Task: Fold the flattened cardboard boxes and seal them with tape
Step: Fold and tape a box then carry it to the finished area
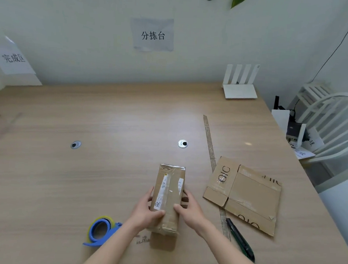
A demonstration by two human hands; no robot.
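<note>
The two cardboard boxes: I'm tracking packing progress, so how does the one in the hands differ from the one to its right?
The held box is folded into a narrow block and taped; the flattened box lies open, flaps spread. Both hands, left hand and right hand, grip the held box; nothing touches the flattened box. It shows printed letters; the held box carries white labels. Both are brown cardboard.

I see a white router (240, 85) at the table's (108, 117) far edge. Right of it stands a white chair (332, 125). Paper signs (152, 35) hang on the wall.
</note>
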